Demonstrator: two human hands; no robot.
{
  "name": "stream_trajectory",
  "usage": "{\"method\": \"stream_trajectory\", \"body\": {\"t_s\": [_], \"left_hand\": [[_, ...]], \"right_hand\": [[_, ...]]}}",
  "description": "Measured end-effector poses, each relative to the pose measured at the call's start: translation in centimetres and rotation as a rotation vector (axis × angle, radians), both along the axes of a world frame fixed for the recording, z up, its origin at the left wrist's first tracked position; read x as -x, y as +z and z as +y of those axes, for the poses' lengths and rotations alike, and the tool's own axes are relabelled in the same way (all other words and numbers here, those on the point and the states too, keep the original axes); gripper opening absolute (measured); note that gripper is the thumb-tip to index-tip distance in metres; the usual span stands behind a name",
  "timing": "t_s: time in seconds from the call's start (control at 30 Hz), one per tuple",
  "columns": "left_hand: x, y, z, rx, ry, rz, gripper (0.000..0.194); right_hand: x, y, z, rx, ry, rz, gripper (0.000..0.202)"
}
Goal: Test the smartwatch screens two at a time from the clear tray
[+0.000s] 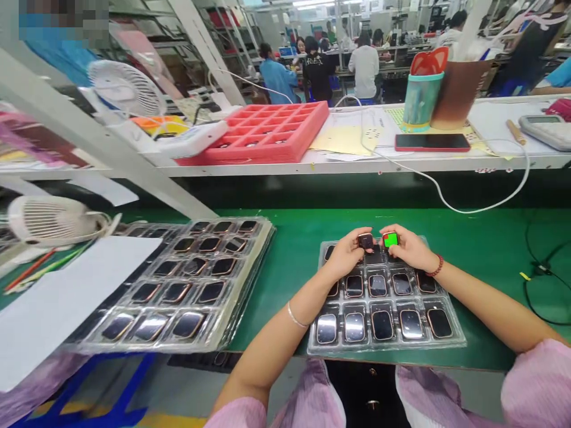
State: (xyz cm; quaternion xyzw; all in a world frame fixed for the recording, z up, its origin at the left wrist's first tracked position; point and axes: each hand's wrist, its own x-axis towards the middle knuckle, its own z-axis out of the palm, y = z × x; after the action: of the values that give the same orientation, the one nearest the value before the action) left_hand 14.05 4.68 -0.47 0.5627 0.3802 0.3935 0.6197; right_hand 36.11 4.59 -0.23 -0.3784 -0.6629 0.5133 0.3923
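Observation:
My left hand (349, 252) pinches a smartwatch body with a dark screen (366, 241), held over the far row of a clear plastic tray (388, 349). Beside it, my right hand (410, 246) grips a second smartwatch body (391, 240), whose screen glows green with a red patch at its upper left. The two watches are apart, a small gap between them. Below my hands the tray holds rows of dark-screened watch bodies, such as one in the near row (382, 325). My forearms and hands hide part of the far and left cells.
At left, stacked clear trays (250, 279) hold more watch bodies, partly under a white sheet (84, 291). A white fan (49, 220) lies beyond. The shelf above carries a red compartment tray (307, 134), a phone (432, 142) and a cup (422, 101). A white cable (439, 190) droops from it. Black cables (542, 267) lie right.

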Motion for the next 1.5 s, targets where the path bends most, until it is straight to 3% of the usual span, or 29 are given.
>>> {"method": "stream_trajectory", "body": {"t_s": [0.2,0.4,0.6,0.73,1.37,1.5], "left_hand": [[0.1,0.3,-0.1,-0.031,-0.006,0.013,0.062],[-0.1,0.5,-0.2,-0.050,-0.017,0.010,0.056],[-0.1,1.3,-0.6,-0.045,0.021,0.052,0.041],[-0.2,1.6,-0.6,-0.048,0.038,0.049,0.029],[-0.3,0.6,-0.2,-0.016,0.057,-0.008,0.051],[-0.5,0.4,-0.3,0.032,0.093,-0.118,0.065]], "right_hand": [[0.1,0.6,-0.2,0.047,-0.028,-0.023,0.021],[0.1,0.9,-0.3,0.035,-0.047,-0.040,0.014],[0.0,0.4,-0.1,0.062,0.003,0.020,0.036],[-0.1,-0.1,0.0,0.066,-0.010,0.010,0.037],[-0.4,-0.6,0.0,0.057,0.005,-0.027,0.052],[-0.3,-0.1,-0.1,0.085,-0.009,0.031,0.062]]}}
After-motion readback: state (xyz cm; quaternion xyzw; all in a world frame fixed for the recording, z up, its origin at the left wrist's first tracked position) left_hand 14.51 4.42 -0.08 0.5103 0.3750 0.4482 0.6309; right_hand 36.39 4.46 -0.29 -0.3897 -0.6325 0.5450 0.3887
